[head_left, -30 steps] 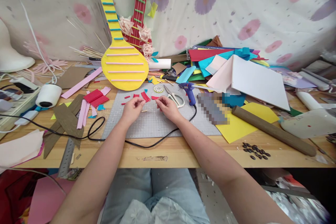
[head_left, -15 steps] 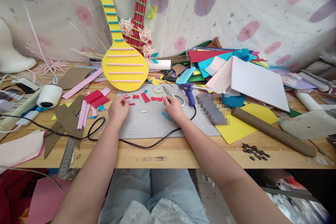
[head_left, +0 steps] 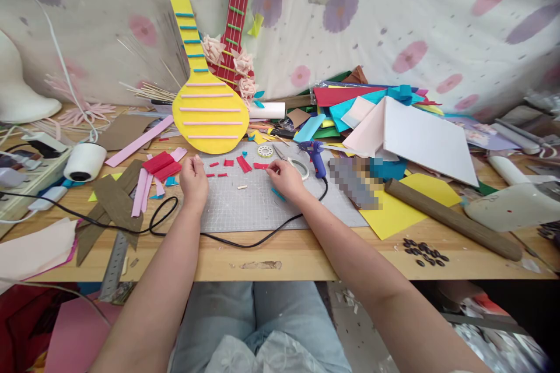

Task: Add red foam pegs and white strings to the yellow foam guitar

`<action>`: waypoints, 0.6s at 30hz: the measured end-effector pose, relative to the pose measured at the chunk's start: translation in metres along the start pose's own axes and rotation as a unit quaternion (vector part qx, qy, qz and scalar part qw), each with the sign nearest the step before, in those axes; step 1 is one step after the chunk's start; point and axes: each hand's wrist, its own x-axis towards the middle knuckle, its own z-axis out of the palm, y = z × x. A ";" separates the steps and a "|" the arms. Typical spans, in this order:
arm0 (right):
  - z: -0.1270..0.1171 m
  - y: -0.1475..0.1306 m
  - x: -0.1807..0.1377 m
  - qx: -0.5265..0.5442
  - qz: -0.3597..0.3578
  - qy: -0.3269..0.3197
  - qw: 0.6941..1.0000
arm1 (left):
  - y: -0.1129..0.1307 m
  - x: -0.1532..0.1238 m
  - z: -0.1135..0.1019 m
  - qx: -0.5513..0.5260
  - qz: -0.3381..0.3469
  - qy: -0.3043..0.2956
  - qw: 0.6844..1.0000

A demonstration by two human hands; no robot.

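My left hand (head_left: 195, 182) is held over the left edge of the grey cutting mat (head_left: 236, 210), its fingers curled in; whatever they may hold is hidden. My right hand (head_left: 286, 179) is over the middle of the mat with thumb and fingers pinched together. Its fingertips are at the right end of a red strip (head_left: 260, 166); I cannot tell whether they grip it. Between the hands are several small red pieces (head_left: 244, 164), a short pale stick (head_left: 242, 187) and a roll of tape (head_left: 265, 151). A blue strip (head_left: 277, 194) lies under my right hand.
A yellow lute-shaped cutout (head_left: 210, 122) leans at the back before a red stringed one (head_left: 236, 17). A blue glue gun (head_left: 313, 154) stands right of my right hand, its black cord (head_left: 245, 245) crossing in front. Scissors, coloured sheets (head_left: 431, 137) and a brown roll (head_left: 455, 221) lie around.
My left hand has turned and curled more, drawing slightly away from the small red pieces. My right hand has shifted slightly left and down, its fingertips now at the red strip's end.
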 end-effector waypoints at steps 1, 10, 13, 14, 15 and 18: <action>0.000 -0.004 0.005 -0.007 -0.002 -0.010 1.000 | 0.000 -0.001 0.000 0.007 -0.001 -0.001 1.000; 0.027 -0.054 0.055 -0.109 0.035 -0.108 0.987 | 0.000 -0.001 -0.005 -0.008 -0.019 -0.008 1.000; 0.030 -0.055 0.057 -0.052 0.041 -0.102 0.993 | -0.001 -0.002 -0.004 -0.010 -0.025 -0.009 1.000; 0.030 -0.054 0.056 -0.021 0.037 -0.093 0.995 | 0.000 -0.003 -0.002 -0.016 -0.026 -0.007 1.000; 0.029 -0.053 0.054 0.013 0.026 -0.085 0.996 | 0.002 -0.005 0.001 -0.030 -0.028 -0.008 0.999; 0.025 -0.049 0.046 0.110 -0.024 -0.085 0.990 | 0.010 -0.013 0.012 -0.127 -0.069 -0.060 0.988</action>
